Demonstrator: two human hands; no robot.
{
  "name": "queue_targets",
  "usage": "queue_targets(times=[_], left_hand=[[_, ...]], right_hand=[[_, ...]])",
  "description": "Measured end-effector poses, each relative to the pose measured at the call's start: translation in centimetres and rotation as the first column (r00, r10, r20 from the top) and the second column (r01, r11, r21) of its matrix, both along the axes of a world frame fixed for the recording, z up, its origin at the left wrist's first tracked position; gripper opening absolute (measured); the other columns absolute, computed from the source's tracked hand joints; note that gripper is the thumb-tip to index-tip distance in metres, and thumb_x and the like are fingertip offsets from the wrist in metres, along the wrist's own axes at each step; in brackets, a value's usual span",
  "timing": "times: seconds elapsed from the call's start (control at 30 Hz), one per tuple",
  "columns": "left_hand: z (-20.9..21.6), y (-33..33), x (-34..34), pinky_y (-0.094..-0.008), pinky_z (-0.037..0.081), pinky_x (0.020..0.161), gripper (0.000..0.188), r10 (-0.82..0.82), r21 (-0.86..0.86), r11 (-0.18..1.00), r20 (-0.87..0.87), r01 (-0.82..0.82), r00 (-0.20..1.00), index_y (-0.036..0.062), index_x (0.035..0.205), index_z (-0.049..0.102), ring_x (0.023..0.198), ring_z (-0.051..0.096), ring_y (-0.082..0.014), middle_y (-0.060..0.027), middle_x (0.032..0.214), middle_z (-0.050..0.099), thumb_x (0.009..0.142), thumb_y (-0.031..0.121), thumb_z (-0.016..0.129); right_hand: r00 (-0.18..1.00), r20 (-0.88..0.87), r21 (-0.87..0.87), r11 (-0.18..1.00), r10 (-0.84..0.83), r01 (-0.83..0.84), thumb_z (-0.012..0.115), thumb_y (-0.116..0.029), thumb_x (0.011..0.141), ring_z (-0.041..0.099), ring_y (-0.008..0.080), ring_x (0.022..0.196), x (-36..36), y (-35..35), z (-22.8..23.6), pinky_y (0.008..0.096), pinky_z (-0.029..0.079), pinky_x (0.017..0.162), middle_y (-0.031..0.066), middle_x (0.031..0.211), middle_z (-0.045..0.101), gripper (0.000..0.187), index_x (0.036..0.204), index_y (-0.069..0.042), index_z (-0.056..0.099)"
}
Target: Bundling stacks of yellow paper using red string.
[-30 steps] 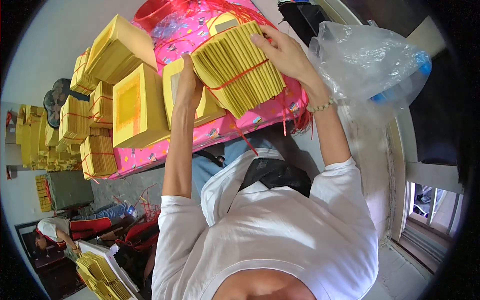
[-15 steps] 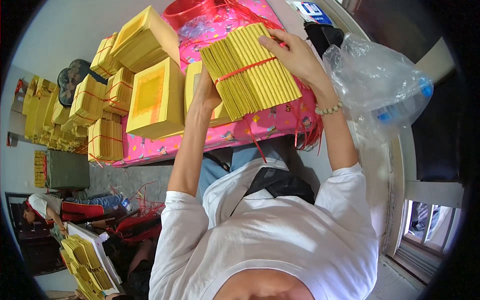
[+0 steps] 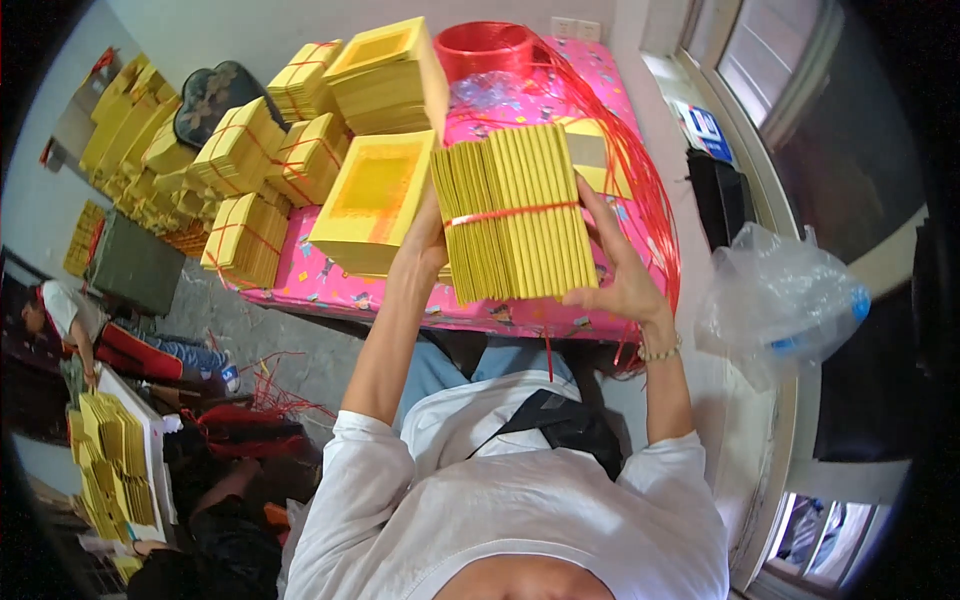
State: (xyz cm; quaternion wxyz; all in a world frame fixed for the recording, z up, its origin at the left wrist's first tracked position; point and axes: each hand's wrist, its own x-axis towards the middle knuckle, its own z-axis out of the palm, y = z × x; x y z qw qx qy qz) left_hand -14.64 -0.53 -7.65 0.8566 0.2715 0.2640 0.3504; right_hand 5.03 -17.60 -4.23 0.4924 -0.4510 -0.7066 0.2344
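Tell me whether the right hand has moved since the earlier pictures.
Yes: against the pink-covered table, the right hand has come toward the near edge, from the upper right corner of the yellow bundle down its side.

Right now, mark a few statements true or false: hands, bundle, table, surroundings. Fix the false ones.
1. The left hand and right hand both hold the yellow bundle. True.
2. The bundle's strap is blue. False: the strap is red.
3. A beaded bracelet is on the right wrist. True.
4. The clear plastic bag hangs from the left hand. False: the plastic bag is over to the right, apart from both hands.
5. Red strands trail along the right side of the pink tablecloth. True.
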Motion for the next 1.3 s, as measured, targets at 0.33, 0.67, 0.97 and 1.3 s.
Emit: queue_targets(times=[0.33, 0.67, 0.97, 1.3], left_hand=[[2.9, -2.0, -7.7, -0.0406, 0.037, 0.103, 0.103, 0.063, 0.290, 0.955, 0.026, -0.068, 0.998, 0.0020, 0.135, 0.042, 0.124, 0.044, -0.0254, -0.0122, 0.136, 0.046, 0.072, 0.083, 0.040], [-0.1, -4.9, -12.4, -0.0393, 0.035, 0.105, 0.110, 0.264, 0.455, 0.846, 0.099, -0.279, 0.960, 0.0059, 0.142, 0.027, 0.126, 0.041, -0.0228, -0.0091, 0.137, 0.041, 0.061, 0.063, 0.077], [2.2, -4.2, -5.3, -0.0399, 0.028, 0.108, 0.147, 0.479, 0.850, 0.312, 0.245, -0.424, 0.843, 0.0025, 0.143, -0.005, 0.131, 0.032, -0.0279, -0.0162, 0.140, 0.027, 0.042, 0.042, 0.093], [-1.8, -1.2, -2.5, -0.0444, 0.016, 0.113, 0.149, 0.523, 0.973, 0.185, -0.217, 0.139, 0.824, -0.0044, 0.142, -0.011, 0.138, 0.011, -0.0367, -0.0255, 0.145, 0.010, 0.045, 0.045, 0.090]], right_hand=[[0.992, -0.108, -0.012, 0.998, 0.067, -0.069, 0.085, -0.033, 0.060, 0.029, 0.0269, 0.137, -3.3, 1.5, -0.5, 0.0398, 0.027, 0.111, 0.0140, 0.148, 0.028, 0.107, 0.145, -0.006, 0.026], [0.978, 0.029, 0.005, 0.979, 0.205, -0.206, 0.084, -0.022, 0.064, 0.032, 0.0276, 0.135, -7.6, 2.3, 2.6, 0.0378, 0.027, 0.110, 0.0158, 0.146, 0.032, 0.099, 0.144, -0.005, 0.028], [0.993, -0.111, 0.069, 0.996, -0.040, 0.048, 0.060, -0.009, 0.087, 0.037, 0.0257, 0.131, -3.9, 4.4, 0.2, 0.0379, 0.028, 0.109, 0.0169, 0.140, 0.039, 0.062, 0.140, 0.002, 0.029], [0.937, -0.295, -0.030, 0.982, -0.187, 0.187, 0.057, -0.001, 0.089, 0.048, 0.0233, 0.120, 0.7, 7.7, -8.7, 0.0361, 0.038, 0.104, 0.0145, 0.128, 0.049, 0.044, 0.129, 0.000, 0.038]])
